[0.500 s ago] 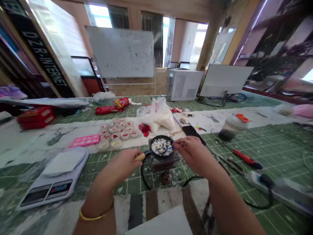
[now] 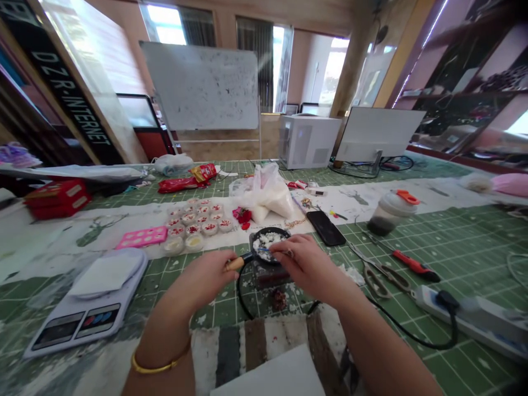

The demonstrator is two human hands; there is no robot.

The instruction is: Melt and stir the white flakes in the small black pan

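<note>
Right hand farther over pan, blue stick pinched — left hand clasped round handle

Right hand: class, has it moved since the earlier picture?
Yes, leftward: the right hand partly hid the phone earlier; now the phone shows whole, with fingertips over the pan.

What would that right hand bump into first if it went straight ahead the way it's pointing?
Probably the white pieces in the black pan: the right hand points across it, though the hand's height above them is unclear.
</note>
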